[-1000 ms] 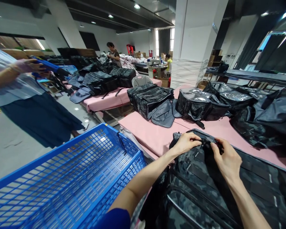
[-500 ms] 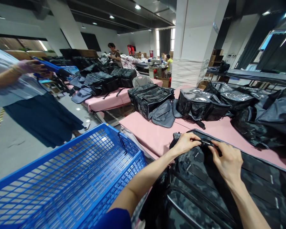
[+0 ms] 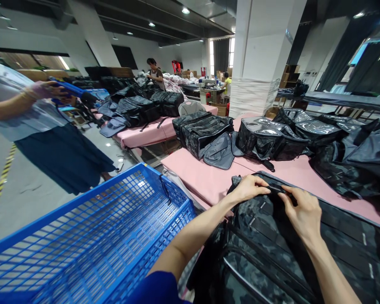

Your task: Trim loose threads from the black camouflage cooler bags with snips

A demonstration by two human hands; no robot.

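A dark camouflage bag (image 3: pixel 304 249) lies in front of me at the lower right, its edge trimmed in grey. At the bag's far edge, a narrow black strap (image 3: pixel 275 188) spans the gap between my hands. My left hand (image 3: pixel 250 188) pinches the strap's left end between thumb and fingers. Facing it, my right hand (image 3: pixel 304 211) grips the right end the same way, with its knuckles up. Fingers cover both ends, so any buckle or fitting there is hidden.
A large blue plastic crate (image 3: pixel 114 228) stands at my left. Several camouflage bags (image 3: pixel 205 131) rest on the pink table (image 3: pixel 193 169) ahead. At the far left a person (image 3: pixel 44 114) holds a blue object. Behind the tables rises a white pillar (image 3: pixel 259 50).
The view has shifted slightly, so the surroundings sit a little further right. Both hands stay at the strap, with only small finger movement.
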